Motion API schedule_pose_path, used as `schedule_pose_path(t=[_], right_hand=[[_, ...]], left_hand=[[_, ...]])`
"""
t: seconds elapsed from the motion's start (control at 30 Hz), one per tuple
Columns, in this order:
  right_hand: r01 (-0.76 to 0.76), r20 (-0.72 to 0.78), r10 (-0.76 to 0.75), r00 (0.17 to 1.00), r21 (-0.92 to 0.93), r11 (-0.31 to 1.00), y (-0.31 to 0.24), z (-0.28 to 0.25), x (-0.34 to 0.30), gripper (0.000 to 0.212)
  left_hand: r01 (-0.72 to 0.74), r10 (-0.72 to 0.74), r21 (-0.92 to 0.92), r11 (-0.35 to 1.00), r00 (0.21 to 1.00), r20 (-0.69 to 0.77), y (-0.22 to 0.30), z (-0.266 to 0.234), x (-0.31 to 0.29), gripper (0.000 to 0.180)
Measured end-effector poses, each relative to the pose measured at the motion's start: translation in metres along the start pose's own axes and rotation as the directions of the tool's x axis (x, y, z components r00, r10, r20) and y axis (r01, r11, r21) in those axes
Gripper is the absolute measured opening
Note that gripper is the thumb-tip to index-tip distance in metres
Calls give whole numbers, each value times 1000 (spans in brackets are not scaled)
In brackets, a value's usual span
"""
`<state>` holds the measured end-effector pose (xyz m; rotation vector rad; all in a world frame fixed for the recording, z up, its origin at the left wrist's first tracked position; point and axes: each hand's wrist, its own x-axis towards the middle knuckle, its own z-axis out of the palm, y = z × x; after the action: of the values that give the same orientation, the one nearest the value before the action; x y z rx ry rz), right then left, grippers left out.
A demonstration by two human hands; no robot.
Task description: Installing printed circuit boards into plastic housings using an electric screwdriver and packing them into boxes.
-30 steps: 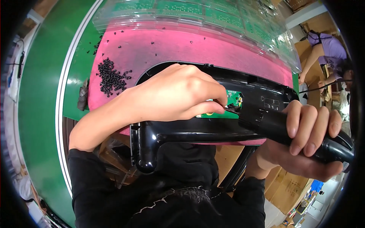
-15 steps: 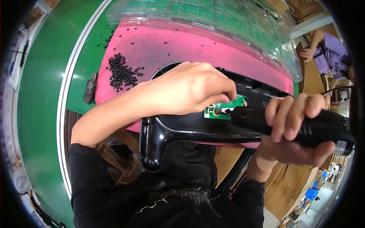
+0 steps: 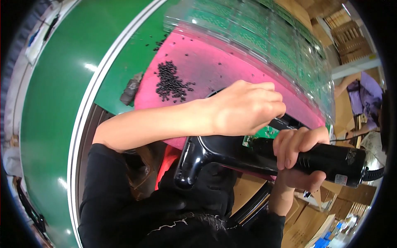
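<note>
My right hand [image 3: 300,151] wraps round a black electric screwdriver [image 3: 337,161], which lies nearly level with its nose pointing left. That nose is over the lower left part of a small green circuit board [image 3: 266,132], and the bit's tip is hidden. My left hand [image 3: 248,108] reaches across just above the board, its fingers curled closed. Whatever its fingertips hold is out of sight. Under both hands, the board sits in a glossy black plastic housing [image 3: 225,151] with a rounded leg at its near left. Part of the housing is covered by my left hand and forearm.
A heap of small black screws [image 3: 169,82] lies on the pink mat [image 3: 202,66]. Clear plastic trays [image 3: 248,31] with green boards stand behind. A dark grey lump [image 3: 131,89] rests on the green table [image 3: 53,103]. At far right is a person in purple [image 3: 368,97]; cardboard [image 3: 306,223] is below.
The view has turned, so the mat, screws and trays appear farther right and tilted. My left hand now covers more of the board's upper side. The screwdriver remains in my right hand.
</note>
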<state>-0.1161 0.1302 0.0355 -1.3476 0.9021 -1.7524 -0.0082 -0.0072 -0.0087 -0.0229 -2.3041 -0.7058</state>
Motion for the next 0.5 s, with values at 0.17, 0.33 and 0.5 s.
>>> schedule_pose_path(t=[0.17, 0.33, 0.5], right_hand=[[-45, -109, 33, 993, -116, 992, 4, 13, 3, 62], [10, -29, -12, 1000, -61, 998, 0, 5, -1, 63], [-46, -446, 191, 875, 317, 947, -14, -18, 1, 42]], left_hand=[[-23, 37, 177, 984, 996, -78, -3, -8, -2, 19], [75, -132, 330, 941, 979, 155, -10, -4, -9, 19], [54, -178, 346, 937, 924, 339, -14, -7, -12, 15]])
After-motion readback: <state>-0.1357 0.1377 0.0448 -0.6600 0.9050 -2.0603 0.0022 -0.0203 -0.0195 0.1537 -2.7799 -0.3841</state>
